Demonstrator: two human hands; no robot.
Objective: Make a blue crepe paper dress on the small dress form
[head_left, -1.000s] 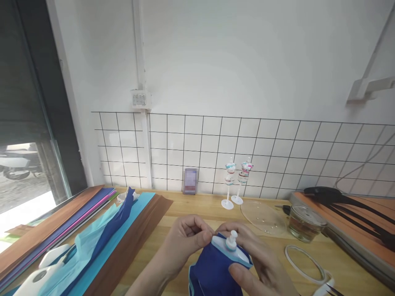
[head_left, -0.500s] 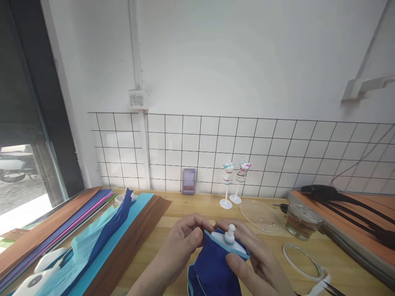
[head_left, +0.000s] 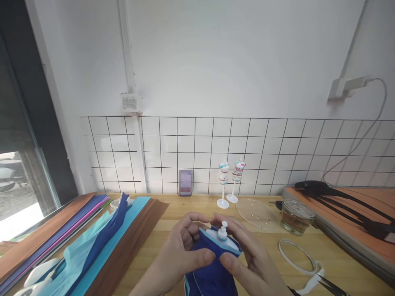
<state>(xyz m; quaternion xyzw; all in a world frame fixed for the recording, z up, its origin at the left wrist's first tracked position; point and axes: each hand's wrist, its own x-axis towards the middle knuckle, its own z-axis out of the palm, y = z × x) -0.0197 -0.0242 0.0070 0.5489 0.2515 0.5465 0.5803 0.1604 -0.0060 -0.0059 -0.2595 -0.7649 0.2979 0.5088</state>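
Note:
Low in the middle, dark blue fabric (head_left: 212, 267) with light blue edging is wrapped round a small white dress form (head_left: 222, 233). Only its white shoulders and knobbed neck show above the edging. My left hand (head_left: 185, 250) curls about the left side, its thumb pressed on the front of the cloth. On the other side, my right hand (head_left: 243, 250) grips the wrapped form, thumb on the front and fingers behind. Both hands are closed, with the thumb tips close together. The form's lower part is hidden under the fabric.
Folded coloured fabrics (head_left: 117, 246) lie at left with white-handled scissors (head_left: 40, 273). Behind stand two miniature dress forms (head_left: 223, 181) and a phone (head_left: 185, 183). At right are a clear disc (head_left: 257, 213), a lidded glass jar (head_left: 296, 218), a white ring (head_left: 296, 257) and dark blades (head_left: 331, 283).
My left thumb has come down from the top edge onto the front of the fabric, beside my right thumb. The view has shifted slightly to the right.

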